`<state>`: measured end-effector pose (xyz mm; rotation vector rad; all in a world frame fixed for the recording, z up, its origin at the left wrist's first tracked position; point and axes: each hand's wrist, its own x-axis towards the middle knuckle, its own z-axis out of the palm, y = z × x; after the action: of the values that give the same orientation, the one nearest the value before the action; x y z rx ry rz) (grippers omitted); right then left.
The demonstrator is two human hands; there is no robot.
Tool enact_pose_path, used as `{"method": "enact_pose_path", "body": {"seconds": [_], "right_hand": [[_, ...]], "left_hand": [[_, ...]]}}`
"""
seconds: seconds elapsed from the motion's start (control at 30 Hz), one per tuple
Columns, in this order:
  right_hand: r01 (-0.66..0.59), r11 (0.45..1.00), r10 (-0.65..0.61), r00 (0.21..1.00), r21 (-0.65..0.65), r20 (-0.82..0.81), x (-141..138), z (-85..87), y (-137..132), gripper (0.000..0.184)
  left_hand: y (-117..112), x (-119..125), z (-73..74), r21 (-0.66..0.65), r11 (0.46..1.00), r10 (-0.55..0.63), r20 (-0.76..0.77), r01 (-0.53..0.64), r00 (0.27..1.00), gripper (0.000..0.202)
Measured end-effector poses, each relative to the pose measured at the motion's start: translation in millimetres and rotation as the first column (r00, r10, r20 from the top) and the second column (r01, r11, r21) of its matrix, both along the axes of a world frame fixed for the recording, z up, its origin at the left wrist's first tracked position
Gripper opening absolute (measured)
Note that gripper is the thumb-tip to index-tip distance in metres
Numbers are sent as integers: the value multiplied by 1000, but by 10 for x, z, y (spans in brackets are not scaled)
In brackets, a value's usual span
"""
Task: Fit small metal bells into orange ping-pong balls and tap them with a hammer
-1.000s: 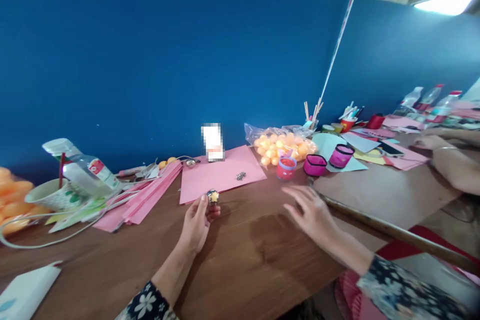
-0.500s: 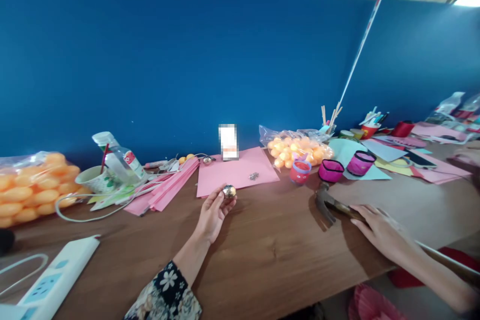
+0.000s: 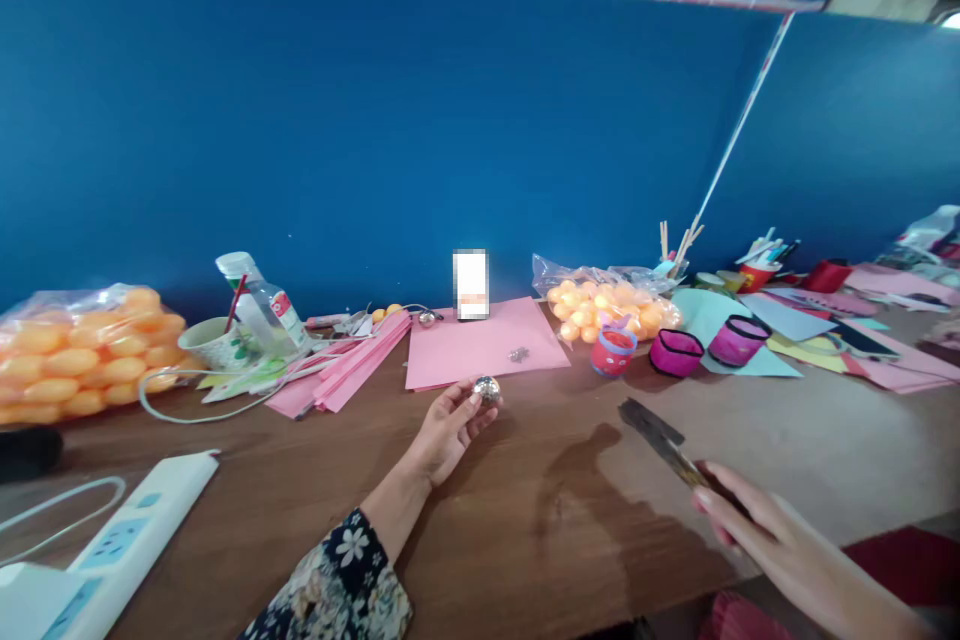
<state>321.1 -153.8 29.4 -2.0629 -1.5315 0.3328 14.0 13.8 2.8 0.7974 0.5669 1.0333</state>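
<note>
Pinched between the thumb and fingers of my left hand is a small shiny silvery metal ball, just in front of the pink paper sheets. My right hand is closed around the handle of a claw hammer. The hammer is raised above the table and casts a shadow on the wood to its left. A small heap of silvery bits lies on the pink paper, too small to make out. Another shiny round metal piece sits behind the paper's left edge.
Bags of orange balls stand at far left and behind the paper. Nearby are a red cup-shaped piece, magenta bands, a bottle, a paper cup and a power strip. A blue partition closes the back.
My right hand has lifted the hammer off the table and turned it. My left hand still holds the metal ball, and the whole view has shifted slightly.
</note>
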Motion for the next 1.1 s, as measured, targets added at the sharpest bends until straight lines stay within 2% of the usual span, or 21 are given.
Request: {"method": "enact_pose_path", "body": {"seconds": [0.03, 0.1, 0.2, 0.33, 0.47, 0.57, 0.77, 0.93, 1.1], "right_hand": [[-90, 992, 73, 978, -83, -195, -180, 74, -7, 50], [-168, 979, 99, 886, -115, -452, -512, 197, 21, 48], [-272, 955, 156, 802, -121, -577, -851, 296, 138, 39], [-348, 934, 262, 821, -81, -507, -1057, 311, 316, 28], [-329, 944, 283, 860, -36, -424, -1166, 262, 438, 26], [-345, 937, 302, 876, -51, -376, -1198, 215, 498, 26], [-371, 929, 334, 825, 11, -456, -1231, 190, 533, 24], [-395, 918, 342, 831, -32, -440, -1268, 163, 538, 23], [-361, 932, 328, 819, 23, -471, -1283, 166, 515, 24]], "left_hand": [[-9, -3, 12, -3, 1000, -19, -10, 19, 1000, 32], [-24, -9, 35, -11, 999, -45, -17, 45, 999, 36], [-30, -17, 42, -17, 998, -67, 7, 67, 998, 42], [0, -9, -9, -17, 999, -44, 5, 44, 999, 42], [15, 13, -54, 4, 1000, 1, 1, -1, 1000, 40], [8, 23, -61, 14, 1000, 13, -30, -13, 999, 39], [24, 30, -102, 12, 999, 51, -28, -50, 998, 32], [45, 32, -123, 33, 999, 35, -38, -34, 999, 35], [38, 26, -105, 44, 999, 24, -20, -23, 1000, 34]]}}
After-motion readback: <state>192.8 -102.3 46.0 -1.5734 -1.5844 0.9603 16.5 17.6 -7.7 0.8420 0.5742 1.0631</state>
